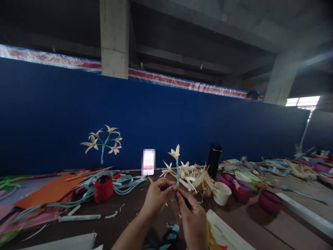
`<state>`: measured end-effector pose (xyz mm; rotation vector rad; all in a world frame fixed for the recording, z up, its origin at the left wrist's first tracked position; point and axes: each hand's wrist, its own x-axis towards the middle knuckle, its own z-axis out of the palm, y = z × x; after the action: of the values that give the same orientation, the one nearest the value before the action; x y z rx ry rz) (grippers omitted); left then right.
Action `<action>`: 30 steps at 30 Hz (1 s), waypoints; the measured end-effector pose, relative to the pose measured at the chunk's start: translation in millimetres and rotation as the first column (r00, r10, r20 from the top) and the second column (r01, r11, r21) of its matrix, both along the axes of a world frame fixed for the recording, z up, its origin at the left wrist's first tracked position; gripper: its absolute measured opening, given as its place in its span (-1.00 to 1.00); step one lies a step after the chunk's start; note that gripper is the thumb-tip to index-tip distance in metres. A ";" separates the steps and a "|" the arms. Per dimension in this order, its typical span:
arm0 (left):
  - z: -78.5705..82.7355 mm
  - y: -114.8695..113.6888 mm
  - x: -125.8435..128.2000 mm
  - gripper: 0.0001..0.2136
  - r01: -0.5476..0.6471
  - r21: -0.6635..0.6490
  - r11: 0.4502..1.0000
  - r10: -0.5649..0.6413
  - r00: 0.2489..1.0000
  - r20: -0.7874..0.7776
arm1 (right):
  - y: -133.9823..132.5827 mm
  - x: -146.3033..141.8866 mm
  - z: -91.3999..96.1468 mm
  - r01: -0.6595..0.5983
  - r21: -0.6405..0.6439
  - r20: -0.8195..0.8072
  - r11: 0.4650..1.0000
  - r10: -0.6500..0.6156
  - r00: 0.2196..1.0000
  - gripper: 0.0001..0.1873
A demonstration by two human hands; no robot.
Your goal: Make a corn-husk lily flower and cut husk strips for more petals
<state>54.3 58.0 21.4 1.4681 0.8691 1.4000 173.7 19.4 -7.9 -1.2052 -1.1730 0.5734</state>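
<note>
**Operator:** Is there any writing to read here?

**Observer:** Nothing legible. The white card (148, 162) at 11 o'clock from your hands is blurred, and the print on the sheet (226, 232) at 5 o'clock is too small to read.

**Operator:** How many of each thing?

**Observer:** There is one red spool (103, 188) at 9 o'clock, one black flask (214, 160) at 1 o'clock and one white cup (223, 193) at 3 o'clock. Three magenta round baskets (270, 201) sit beyond the cup. A finished sprig (104, 140) stands against the blue wall at 10 o'clock, and I count five blooms on it.

**Operator:** And the piece I'm holding?

**Observer:** Your flower stem (177, 166) stands upright above the tabletop (130, 208), in front of the straw heap (200, 178). It is a thin stalk wrapped in light blue, with one pale, pointed-petalled straw bloom at 12 o'clock. Your left hand (156, 198) and right hand (191, 215) meet at its lower end. The fingers of both are drawn narrow, pinching the stalk between thumb and fingertips.
</note>
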 end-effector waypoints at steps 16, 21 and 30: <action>9.8 -3.9 -3.7 -0.65 0.075 -0.190 0.979 -0.058 0.994 0.092 | 2.5 -2.9 -3.2 -0.063 0.060 0.039 0.996 0.061 0.997 -0.68; 6.5 -1.3 -6.9 -0.65 0.103 -0.244 0.964 -0.058 0.981 0.185 | 3.5 -3.1 -6.5 -0.064 0.062 0.053 0.996 0.061 0.997 -0.69; -3.4 5.5 -12.8 -0.73 0.183 -0.207 0.961 -0.097 0.925 0.367 | -5.2 -6.5 4.2 -0.066 0.168 0.125 0.984 0.046 0.991 -0.79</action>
<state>41.4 63.5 18.0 1.0335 0.6604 1.3456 167.2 14.2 -3.7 -1.0739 -1.3345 0.4362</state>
